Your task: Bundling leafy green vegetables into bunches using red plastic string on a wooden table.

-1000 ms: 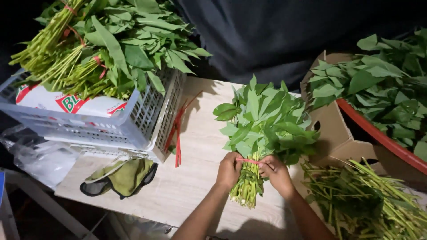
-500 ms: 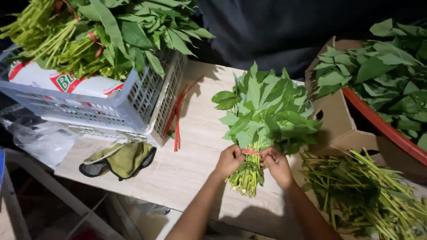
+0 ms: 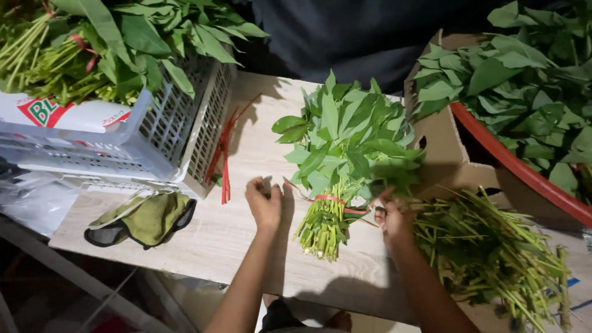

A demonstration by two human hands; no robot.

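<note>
Lying at the centre of the frame on the pale wooden table, the bunch of leafy greens had its cut stems pointing toward the lower edge and a red band wound around the stems. The left hand sat just left of the stems, curled into a loose fist and apparently pinching one end of the band; the thin strand ran from it to the bunch. The right hand, just right of the stems, was clenched on the other end, so the two hands seemed to pull apart to draw the band snug. Spare red ties hung beside the white plastic crate of greens at upper left. Loose trimmed stems were heaped at lower right, a cardboard box above them. A folded green cloth lay at lower left.
</note>
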